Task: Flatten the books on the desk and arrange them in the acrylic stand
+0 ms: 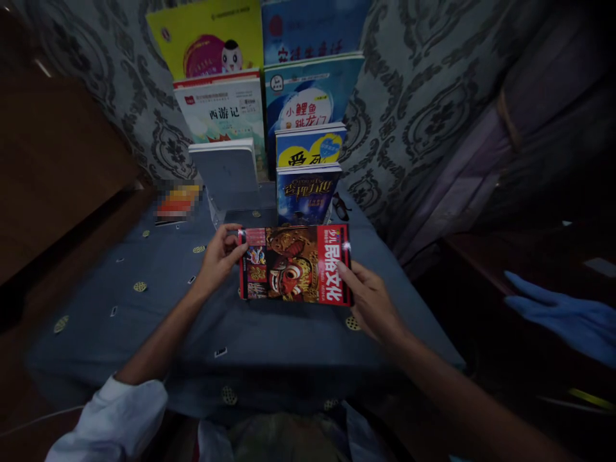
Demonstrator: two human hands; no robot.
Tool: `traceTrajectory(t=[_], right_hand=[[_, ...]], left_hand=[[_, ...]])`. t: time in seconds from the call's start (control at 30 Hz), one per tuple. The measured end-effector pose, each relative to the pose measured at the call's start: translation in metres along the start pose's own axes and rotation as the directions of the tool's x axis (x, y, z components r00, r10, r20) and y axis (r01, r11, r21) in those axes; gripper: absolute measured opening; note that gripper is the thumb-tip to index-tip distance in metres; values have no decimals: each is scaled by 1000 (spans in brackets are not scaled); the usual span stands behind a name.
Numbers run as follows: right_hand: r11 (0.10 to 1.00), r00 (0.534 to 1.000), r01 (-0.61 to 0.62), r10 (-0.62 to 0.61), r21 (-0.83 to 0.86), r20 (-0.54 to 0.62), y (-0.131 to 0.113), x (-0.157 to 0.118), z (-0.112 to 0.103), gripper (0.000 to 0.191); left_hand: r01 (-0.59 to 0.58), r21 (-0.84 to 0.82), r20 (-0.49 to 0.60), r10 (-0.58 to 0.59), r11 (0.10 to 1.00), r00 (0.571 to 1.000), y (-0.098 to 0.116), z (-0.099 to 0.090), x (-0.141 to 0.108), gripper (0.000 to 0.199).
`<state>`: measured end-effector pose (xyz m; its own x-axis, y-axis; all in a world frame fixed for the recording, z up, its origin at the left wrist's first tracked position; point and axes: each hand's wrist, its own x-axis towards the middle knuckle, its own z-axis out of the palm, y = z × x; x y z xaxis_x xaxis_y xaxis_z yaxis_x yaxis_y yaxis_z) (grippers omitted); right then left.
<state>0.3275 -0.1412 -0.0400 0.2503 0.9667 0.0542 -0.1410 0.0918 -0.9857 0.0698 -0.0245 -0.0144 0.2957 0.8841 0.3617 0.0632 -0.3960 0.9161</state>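
Note:
A red book (293, 264) with a mask picture on its cover is held sideways above the cloth-covered table, the title end to the right. My left hand (222, 253) grips its left end, thumb on the cover. At the right end, my right hand (368, 292) is closed on the book with the thumb pressed on the title strip. Just behind stands a dark blue book (305, 196), upside down, in front of a yellow and blue book (312, 146). Left of these, a grey-covered book (228, 170) leans in a clear rack (224, 215).
Taller books, including a white one (221, 112), a teal one (312, 90) and a yellow one (202, 38), rise in tiers against the patterned curtain. Glasses (341, 206) lie right of the rack. A blurred orange item (178, 202) sits left. A blue glove (563, 314) is far right.

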Motion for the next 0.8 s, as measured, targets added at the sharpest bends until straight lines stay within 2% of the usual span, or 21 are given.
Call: traceTrajectory(t=[0.03,0.1,0.17,0.23,0.3,0.4,0.5,0.6,0.7,0.8], right_hand=[[999,1000,20,-19,-36,22,5,9,-2,42],[967,994,112,-108,-228,28,16,25,-9,37],[850,982,183,-183,-493,50,29,37,-20,34],[677,973,216,-208,-703,99,42,43,-28,34],[524,964,247,-222,-815,149,51,45,-33,36],[385,938,307,-279,-870,208,58,41,-35,37],[307,902,372,-343,-876,263,59,38,-35,30],[283,877,423,-366,-861,311,58,38,-36,26],[297,872,441,-365,-847,326,57,38,-36,26],[316,870,452,-362,-834,334,56,38,-36,26]], left_hand=[[28,5,16,-28,1000,999,-8,0,6,47],[81,121,50,-87,989,995,-24,1,14,46],[103,371,75,-141,923,987,-38,3,14,35],[86,640,93,-188,764,978,-44,6,9,26],[49,818,104,-232,574,967,-43,10,4,25],[-33,936,131,-258,350,957,-34,15,-2,26],[-128,967,178,-220,221,959,-28,17,-3,28],[-210,958,243,-162,196,956,-29,20,-4,29],[-277,930,315,-137,243,939,-34,29,-4,29],[-334,897,379,-116,289,918,-38,46,0,31]])
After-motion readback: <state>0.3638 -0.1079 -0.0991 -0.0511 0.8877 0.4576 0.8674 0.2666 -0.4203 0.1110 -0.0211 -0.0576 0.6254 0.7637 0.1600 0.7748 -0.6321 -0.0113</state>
